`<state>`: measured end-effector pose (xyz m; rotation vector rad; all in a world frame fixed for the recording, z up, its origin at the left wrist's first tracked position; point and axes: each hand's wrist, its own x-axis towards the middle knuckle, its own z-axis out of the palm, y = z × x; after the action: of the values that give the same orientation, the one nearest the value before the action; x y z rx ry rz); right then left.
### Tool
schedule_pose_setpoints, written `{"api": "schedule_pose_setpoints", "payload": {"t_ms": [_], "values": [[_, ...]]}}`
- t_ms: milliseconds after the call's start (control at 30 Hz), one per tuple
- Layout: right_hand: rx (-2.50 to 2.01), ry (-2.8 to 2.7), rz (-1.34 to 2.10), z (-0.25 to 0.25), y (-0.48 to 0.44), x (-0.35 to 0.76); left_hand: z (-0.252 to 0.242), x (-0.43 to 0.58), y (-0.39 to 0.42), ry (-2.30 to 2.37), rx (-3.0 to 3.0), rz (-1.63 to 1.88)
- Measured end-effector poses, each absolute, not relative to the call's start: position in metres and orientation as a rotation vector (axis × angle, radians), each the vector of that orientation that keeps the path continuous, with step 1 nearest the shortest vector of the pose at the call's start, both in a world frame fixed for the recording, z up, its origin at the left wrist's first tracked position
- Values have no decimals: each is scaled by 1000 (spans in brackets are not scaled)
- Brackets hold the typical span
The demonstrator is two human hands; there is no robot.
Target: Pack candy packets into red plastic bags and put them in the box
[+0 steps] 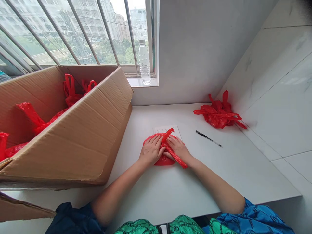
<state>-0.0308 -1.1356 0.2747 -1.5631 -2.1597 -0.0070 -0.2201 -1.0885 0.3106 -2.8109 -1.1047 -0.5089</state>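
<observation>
1. A cardboard box (73, 136) sits tilted along the table's left edge, open side up — red plastic bags (70, 92) lie inside it.
2. A clear water bottle (144, 61) stands upright on the window sill, behind the table's back edge.
3. The left hand (151, 151) lies palm down on a red bag (163, 159) near the middle of the table (170, 191); its fingers are spread flat on the plastic, pressing rather than closed round it.
4. The right hand (179, 149) rests on the same bag, fingers also flat, touching a twisted red handle that runs diagonally between the hands.
5. A white paper sheet (168, 129) lies partly under the bag, at its far side.
6. A black pen (208, 138) lies to the right, apart from the bag.
7. A heap of red bags (219, 115) sits in the back right corner — against the tiled wall.
</observation>
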Motion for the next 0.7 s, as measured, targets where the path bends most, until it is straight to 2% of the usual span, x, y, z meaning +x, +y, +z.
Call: {"api": "schedule_pose_setpoints", "payload": {"t_ms": [167,267,433,567,700], "values": [[-1526,-2131,23,281,-1137,-34,313,-225,-1087,-1125,-2850,-566],[-1362,-2049,160,294,-1146,-34,325,-232,-1096,-1120,-2948,-624],[-1215,-1688,862,322,-1175,-28,357,-234,-1136,-1196,-3153,-657],[-1023,-1576,1206,337,-1190,-14,406,-246,-1179,-1282,-3304,-778],[-1063,-1532,1169,336,-1190,1,475,-298,-1213,-1575,-3710,-1043]]}}
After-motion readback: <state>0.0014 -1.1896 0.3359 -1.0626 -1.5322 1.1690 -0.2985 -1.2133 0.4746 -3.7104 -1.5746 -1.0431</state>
